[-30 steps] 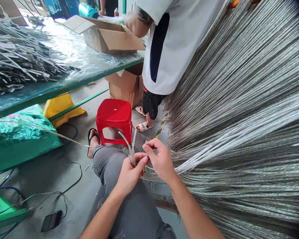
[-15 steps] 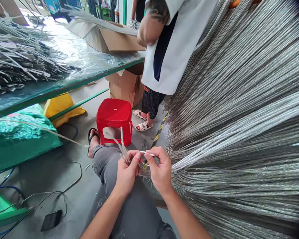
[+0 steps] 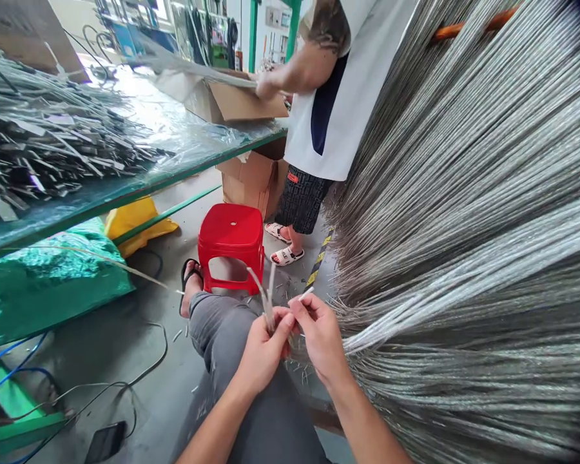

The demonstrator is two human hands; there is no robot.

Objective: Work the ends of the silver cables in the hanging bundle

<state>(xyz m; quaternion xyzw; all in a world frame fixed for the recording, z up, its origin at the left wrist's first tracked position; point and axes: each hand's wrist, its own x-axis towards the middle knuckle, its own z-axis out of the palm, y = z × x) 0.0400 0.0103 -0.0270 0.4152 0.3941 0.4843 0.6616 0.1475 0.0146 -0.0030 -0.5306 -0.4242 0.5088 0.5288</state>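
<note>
Pile of grey metal strips [image 3: 53, 142]: flat, stiff, heaped on a green table [image 3: 125, 187] under clear film. Red stool [image 3: 231, 248]: moulded plastic, glossy. Left hand [image 3: 263, 348]: clenched on a few thin pale strands [image 3: 267, 296], ends upright. Right hand [image 3: 321, 335]: one white-tipped strand [image 3: 305, 294] is pinched. Hanging bundle of silver cords [image 3: 464, 225]: fine, twisted, shiny. Risk judged: the slick strand may be dropped or tangled among neighbouring cords if slackly pinched.

From my feed I see a grey concrete floor [image 3: 125, 335] left of the grip, a red plastic stool [image 3: 231, 241] just beyond it, and a green-framed workbench [image 3: 140, 183] under clear sheeting farther left, in bright daylight. Cardboard boxes [image 3: 251, 177] sit underneath.
</note>
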